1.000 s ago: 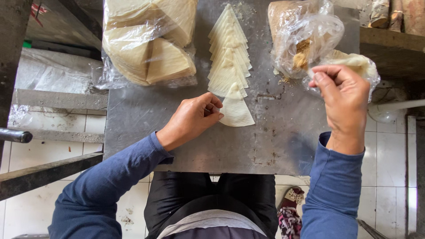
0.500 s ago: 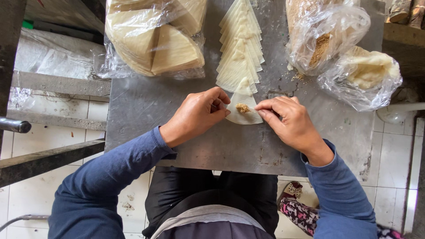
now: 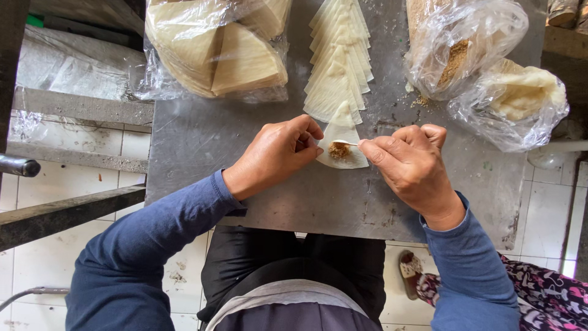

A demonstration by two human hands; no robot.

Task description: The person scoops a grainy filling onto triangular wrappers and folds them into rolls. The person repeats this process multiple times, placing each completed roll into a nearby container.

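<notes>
A person in blue sleeves works over a grey metal table [image 3: 245, 184], seen from above. The left hand [image 3: 275, 156] is curled with its fingertips pressed on the left edge of a pale triangular wrapper [image 3: 343, 144], apparently pinning it flat so it cannot slide. The right hand [image 3: 410, 168] is closed in a pinch on a small spoon [image 3: 346, 143] whose tip sits above a mound of brown filling [image 3: 338, 150] at the wrapper's centre; the spoon is thin and partly hidden, so its exact shape is hard to tell. The wrapper lies at the near end of a fanned row of wrappers [image 3: 338, 58], overlapping like shingles, within easy reach of both hands. To the upper left, a clear bag of stacked wrappers [image 3: 214, 49] lies well apart from the hands. To the upper right stand a plastic bag of brown filling [image 3: 456, 52] and, beside it, a bag of pale dough-like paste [image 3: 520, 98], with crumbs scattered near them. Nothing lies between the hands and the bags.
</notes>
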